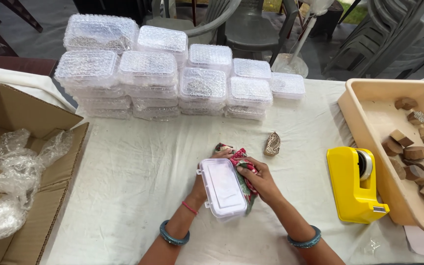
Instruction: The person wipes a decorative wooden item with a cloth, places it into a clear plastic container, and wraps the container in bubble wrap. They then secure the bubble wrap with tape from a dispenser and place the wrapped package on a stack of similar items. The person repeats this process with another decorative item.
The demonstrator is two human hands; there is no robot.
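Note:
My left hand (pixel 203 185) grips a small clear plastic box (pixel 223 188) by its left side, tilted up over the white tablecloth (pixel 138 172). My right hand (pixel 260 177) presses a red and green patterned cloth (pixel 241 162) against the box's right side. The cloth is bunched between my fingers and partly hidden behind the box. A carved wooden stamp (pixel 272 144) lies on the cloth just beyond my right hand, apart from it.
Stacks of clear plastic boxes (pixel 163 81) fill the far side of the table. A yellow tape dispenser (pixel 355 184) stands at right beside a beige tub (pixel 369 105) of wooden stamps. An open cardboard box (pixel 25 122) with bubble wrap (pixel 15 172) sits at left.

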